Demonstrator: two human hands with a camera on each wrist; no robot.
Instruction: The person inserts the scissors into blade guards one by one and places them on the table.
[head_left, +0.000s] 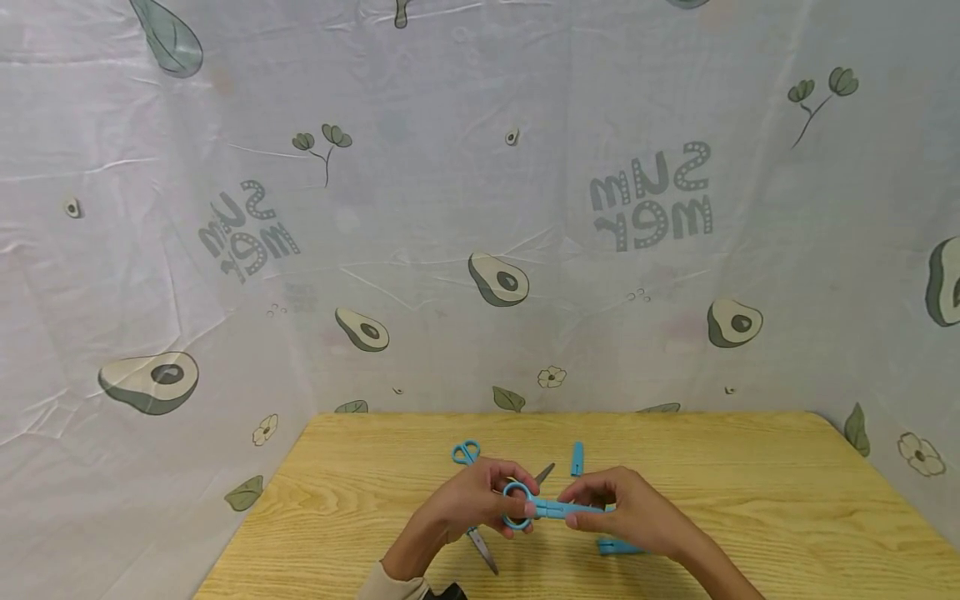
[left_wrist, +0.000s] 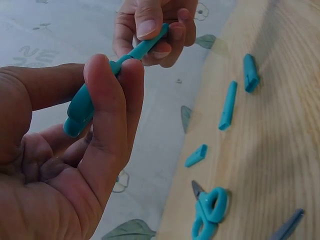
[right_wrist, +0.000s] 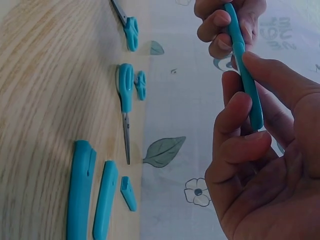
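The held scissors [head_left: 551, 509] are raised above the wooden table [head_left: 750, 475], spanning the space between two hands. The left hand [head_left: 487, 496] grips them by the handle, thumb and fingers closed about it; the right hand [head_left: 628, 510] pinches the blue-covered blade length between thumb and curled fingers.

To the right of the held scissors, past the right hand, wood stretches broadly to the table's slanting right edge. Left of them, wood also runs from the left hand to the left edge. Beyond them, the straight far edge meets a printed curtain [head_left: 420, 208]; short of that edge lie a blue handle [head_left: 467, 454], beyond and to the left, and a far cap [head_left: 577, 459]. A near cap [head_left: 611, 547] lies on the near right side, partly behind the right hand. One blade [head_left: 483, 550] points toward the person on the near left; another blade [head_left: 545, 473] shows just beyond.

Both wrist views show three caps [right_wrist: 105, 200] on the wood, where the head view plainly shows two. The right wrist view also reveals loose scissors [right_wrist: 126, 90] with handle and blade together, which the left hand partly hides from the head camera.
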